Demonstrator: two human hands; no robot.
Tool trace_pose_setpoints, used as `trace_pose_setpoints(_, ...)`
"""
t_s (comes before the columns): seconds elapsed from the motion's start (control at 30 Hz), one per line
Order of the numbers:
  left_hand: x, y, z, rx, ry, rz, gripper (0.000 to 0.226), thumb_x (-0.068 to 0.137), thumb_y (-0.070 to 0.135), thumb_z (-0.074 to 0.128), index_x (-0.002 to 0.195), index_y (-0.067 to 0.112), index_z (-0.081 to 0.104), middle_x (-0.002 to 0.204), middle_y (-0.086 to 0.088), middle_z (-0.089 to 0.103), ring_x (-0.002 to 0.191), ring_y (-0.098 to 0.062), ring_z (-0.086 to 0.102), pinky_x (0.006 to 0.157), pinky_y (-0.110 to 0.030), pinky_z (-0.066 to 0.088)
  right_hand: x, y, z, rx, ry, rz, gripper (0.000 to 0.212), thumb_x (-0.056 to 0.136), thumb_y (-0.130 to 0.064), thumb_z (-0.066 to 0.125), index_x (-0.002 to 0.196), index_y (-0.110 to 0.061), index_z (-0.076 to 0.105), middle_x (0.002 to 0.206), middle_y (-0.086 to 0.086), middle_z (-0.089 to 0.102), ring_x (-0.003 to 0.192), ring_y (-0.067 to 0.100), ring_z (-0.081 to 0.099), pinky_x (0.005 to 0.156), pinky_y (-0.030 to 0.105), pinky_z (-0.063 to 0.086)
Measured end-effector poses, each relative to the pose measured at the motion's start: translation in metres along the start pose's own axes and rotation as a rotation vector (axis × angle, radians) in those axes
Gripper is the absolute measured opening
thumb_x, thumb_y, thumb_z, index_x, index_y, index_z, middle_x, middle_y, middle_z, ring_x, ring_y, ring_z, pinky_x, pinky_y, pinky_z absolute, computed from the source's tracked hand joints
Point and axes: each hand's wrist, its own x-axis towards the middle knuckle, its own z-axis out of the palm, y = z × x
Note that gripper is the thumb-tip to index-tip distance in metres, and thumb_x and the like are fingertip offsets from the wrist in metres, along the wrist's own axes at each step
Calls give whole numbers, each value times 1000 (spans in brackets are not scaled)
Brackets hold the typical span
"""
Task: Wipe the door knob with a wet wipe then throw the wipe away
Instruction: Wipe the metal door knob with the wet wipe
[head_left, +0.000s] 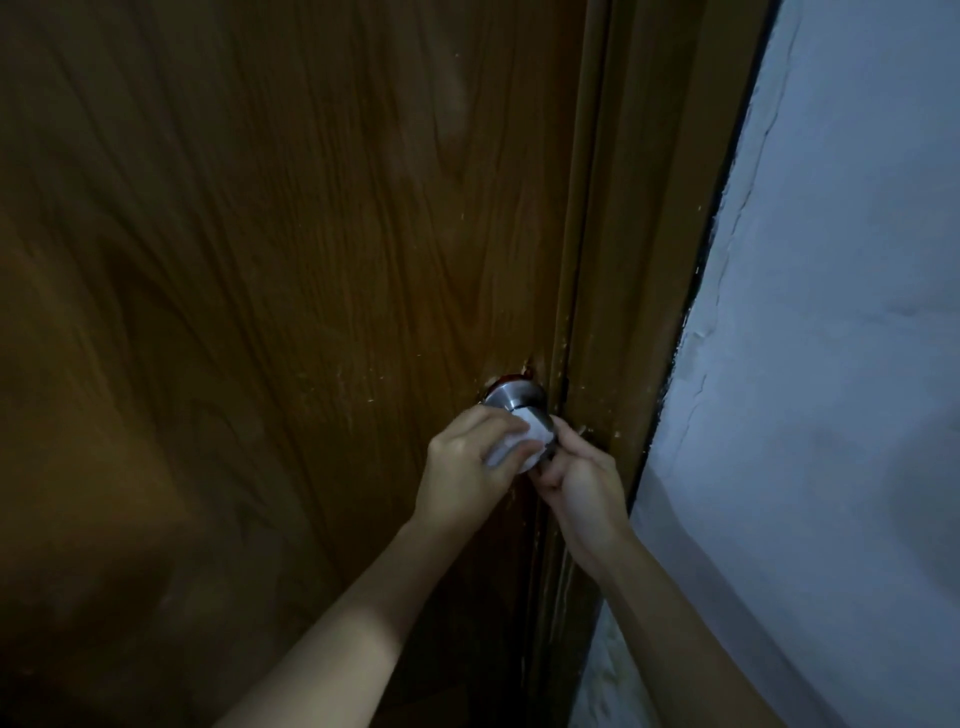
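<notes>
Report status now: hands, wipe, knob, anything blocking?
Left hand presses wipe on knob. Right hand grips knob's far side, at wipe's edge. Nothing in the way; no bin in view.

Brown wood-grain door (270, 291) fills left and centre of frame, dimly lit. Matching wooden door frame (654, 249) runs top to bottom, right of centre, with pale scuffs and chips. Rough, cracked whitish wall (841, 332) occupies right side.
</notes>
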Motion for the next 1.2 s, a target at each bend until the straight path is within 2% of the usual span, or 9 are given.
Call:
trace_pose_setpoints(0.1, 4, 1, 3, 147, -57, 168, 21, 82, 22, 57, 94, 11, 71, 97, -5, 71, 94, -13, 61, 81, -21, 49, 2, 2, 0, 26, 15, -4, 66, 78, 18, 34, 138, -8, 40, 123, 19, 56, 112, 28, 54, 109, 50, 34)
trace_pose_setpoints(0.2, 1, -1, 8, 221, -20, 187, 20, 83, 20, 57, 94, 11, 71, 99, -5, 71, 92, -17, 64, 76, -27, 55, 2, 3, -1, 49, -6, -12, 65, 78, 16, 34, 137, -9, 42, 120, 15, 58, 108, 24, 56, 106, 47, 38)
trace_pose_setpoints(0.4, -18, 11, 20, -31, 225, -91, 21, 74, 7, 73, 95, 6, 70, 91, -5, 67, 91, 1, 58, 78, -3, 46, 4, 1, -2, 165, -42, 6, 62, 79, 16, 33, 137, -5, 40, 122, 20, 58, 113, 27, 56, 105, 43, 39)
trace_pose_setpoints(0.57, -22, 18, 18, -133, 303, -265, 19, 74, 7, 74, 93, 5, 72, 84, 0, 66, 75, 9, 58, 68, -3, 46, 1, -3, 0, 194, -73, -5, 65, 77, 17, 31, 138, -4, 37, 113, 14, 62, 106, 24, 59, 101, 41, 43)
trace_pose_setpoints(0.7, -15, 20, 14, -53, 247, -207, 25, 77, 8, 71, 102, 7, 69, 97, -1, 66, 90, 0, 59, 78, -2, 44, 0, -5, 5, 255, -133, 28, 42, 97, -14, 32, 138, -20, 38, 127, 9, 55, 117, 27, 53, 99, 44, 43)
trace_pose_setpoints(0.77, -8, 21, 13, -2, 208, -212, 29, 79, 11, 69, 108, 9, 66, 107, -1, 64, 99, -1, 55, 85, 1, 39, 2, -6, 7, 266, -158, 18, 39, 99, -23, 29, 136, -22, 42, 122, 5, 57, 116, 25, 54, 95, 41, 45)
trace_pose_setpoints(0.93, -9, 17, 9, -2, 146, -218, 33, 77, 11, 70, 110, 10, 66, 109, -3, 64, 98, 0, 53, 83, 5, 36, 10, -1, 8, 253, -116, 40, 35, 100, -25, 28, 127, -17, 50, 127, 16, 55, 112, 27, 56, 83, 36, 50)
trace_pose_setpoints(1.1, -16, 11, 6, -23, 146, -214, 36, 76, 14, 73, 110, 8, 65, 96, 1, 65, 80, 6, 53, 76, -1, 43, 15, -3, 5, 344, -110, 98, 30, 98, -20, 36, 123, -15, 51, 127, 19, 54, 109, 30, 58, 85, 38, 51)
trace_pose_setpoints(1.2, -14, 11, 6, -9, 130, -178, 35, 78, 14, 70, 111, 8, 64, 97, 2, 63, 84, 3, 55, 78, -4, 46, 18, -4, 4, 350, -135, 118, 34, 97, -21, 40, 129, -14, 48, 125, 17, 57, 106, 28, 62, 83, 38, 52)
